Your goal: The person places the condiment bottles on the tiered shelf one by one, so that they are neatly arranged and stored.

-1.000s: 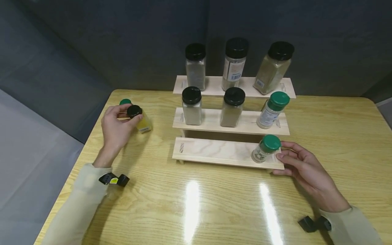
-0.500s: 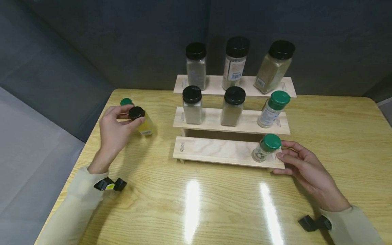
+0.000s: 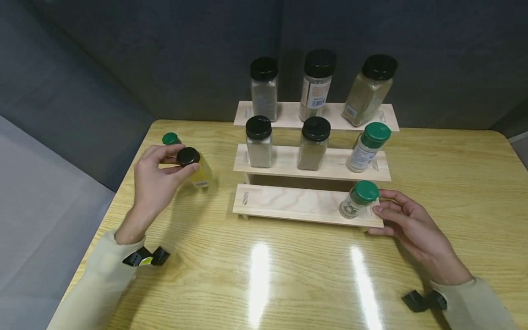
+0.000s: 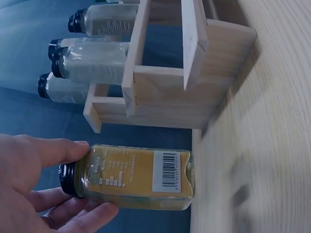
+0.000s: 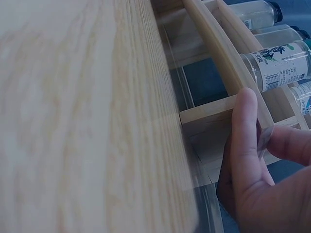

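Thumb and fingers of my left hand [image 3: 154, 178] pinch a spice jar [image 3: 203, 173] just around its black cap. The square glass jar holds yellow powder, and a barcode label [image 4: 166, 171] shows near its base in the left wrist view. It stands left of a three-step wooden spice rack [image 3: 284, 200], its base close over the table. At the rack's right end, my right hand [image 3: 418, 238] grips the end of the lowest shelf; the right wrist view shows fingers on both faces of the board. Beside that hand, a green-capped jar [image 3: 358, 200] sits on the lowest shelf.
Two black-capped jars and a green-capped one [image 3: 365, 149] stand on the middle shelf [image 3: 284, 160]. Three taller black-capped jars, one of them the right-hand jar [image 3: 367, 94], occupy the top shelf. Behind my left hand is another green cap [image 3: 170, 138]. Dark cloth [image 3: 198, 59] rises behind the table.
My left hand has carried the yellow jar a little to the right and toward the front of the table. My right hand and the rack have stayed in place.
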Action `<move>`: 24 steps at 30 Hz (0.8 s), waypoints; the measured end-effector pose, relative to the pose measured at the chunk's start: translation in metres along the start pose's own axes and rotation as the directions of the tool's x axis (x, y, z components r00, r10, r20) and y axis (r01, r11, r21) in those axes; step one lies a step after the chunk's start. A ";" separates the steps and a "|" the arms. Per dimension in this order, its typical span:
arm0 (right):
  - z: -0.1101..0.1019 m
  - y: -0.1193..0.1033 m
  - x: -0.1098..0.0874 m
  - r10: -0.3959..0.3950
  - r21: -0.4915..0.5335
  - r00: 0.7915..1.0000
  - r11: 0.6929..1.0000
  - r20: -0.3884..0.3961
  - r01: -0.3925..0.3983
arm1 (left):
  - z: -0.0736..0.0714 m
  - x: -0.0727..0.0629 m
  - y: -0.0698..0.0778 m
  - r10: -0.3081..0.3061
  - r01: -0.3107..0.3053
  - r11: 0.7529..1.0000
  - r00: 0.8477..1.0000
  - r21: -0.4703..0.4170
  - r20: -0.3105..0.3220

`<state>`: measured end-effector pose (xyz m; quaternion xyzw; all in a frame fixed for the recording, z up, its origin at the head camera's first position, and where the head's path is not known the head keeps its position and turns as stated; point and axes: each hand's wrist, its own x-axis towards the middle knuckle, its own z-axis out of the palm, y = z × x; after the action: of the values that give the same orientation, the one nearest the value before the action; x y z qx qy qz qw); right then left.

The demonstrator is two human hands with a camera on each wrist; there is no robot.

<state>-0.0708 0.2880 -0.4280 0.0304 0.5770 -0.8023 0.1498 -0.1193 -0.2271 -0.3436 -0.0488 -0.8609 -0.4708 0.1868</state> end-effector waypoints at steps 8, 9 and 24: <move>-0.001 0.001 0.000 -0.003 0.005 1.000 1.000 0.001 0.003 | -0.001 -0.006 0.013 0.028 -0.027 0.999 1.000 -0.037 0.008; -0.001 0.001 0.000 -0.004 0.007 1.000 1.000 0.002 0.004 | -0.001 -0.007 0.015 0.028 -0.028 0.998 1.000 -0.047 0.010; -0.001 0.002 0.000 -0.013 0.016 1.000 1.000 0.008 0.013 | -0.004 -0.018 0.039 0.034 -0.030 0.995 0.998 -0.093 0.050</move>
<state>-0.0705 0.2887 -0.4299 0.0246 0.5702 -0.8079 0.1467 -0.0915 -0.2070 -0.3178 -0.0832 -0.8418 -0.5055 0.1698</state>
